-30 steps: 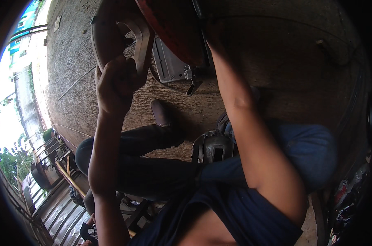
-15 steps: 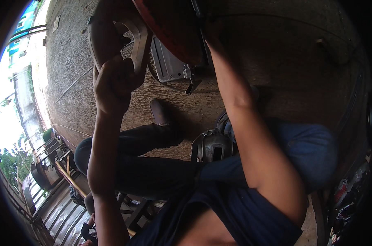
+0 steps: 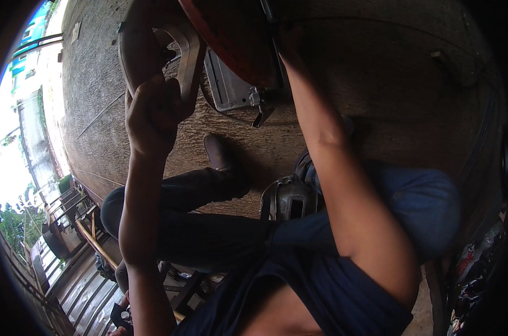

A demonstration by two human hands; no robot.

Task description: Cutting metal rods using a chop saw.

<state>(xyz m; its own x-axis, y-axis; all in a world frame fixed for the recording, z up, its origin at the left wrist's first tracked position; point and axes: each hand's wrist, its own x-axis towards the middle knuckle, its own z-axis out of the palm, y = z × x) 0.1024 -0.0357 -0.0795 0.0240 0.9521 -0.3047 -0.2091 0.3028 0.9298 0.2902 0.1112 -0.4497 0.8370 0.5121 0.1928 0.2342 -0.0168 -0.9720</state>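
My left hand [image 3: 156, 109] is closed round the lower end of a curved grey-brown part [image 3: 139, 53], which looks like a thick hoop with an angular inner edge. Beside that part, at the top of the view, is a large red, rounded panel [image 3: 231, 42] with a dark rim. My right arm reaches up along the right side of the red panel. In deep shadow by its edge lies my right hand [image 3: 286, 42], its fingers hidden. Below the panel sits a grey metal plate or case [image 3: 226, 84] with a small metal fitting [image 3: 256, 98] at its corner.
A dark welding mask [image 3: 290, 199] lies between my legs. My shoe [image 3: 217, 151] rests on the rough floor [image 3: 103, 134]. Thin cables run across the floor. Metal frames [image 3: 69, 213] and corrugated sheeting [image 3: 86, 297] stand at the left. A small block [image 3: 453, 70] lies far right.
The curved part, my left hand and the red panel have shifted very slightly left. Both hands keep their places on the work.
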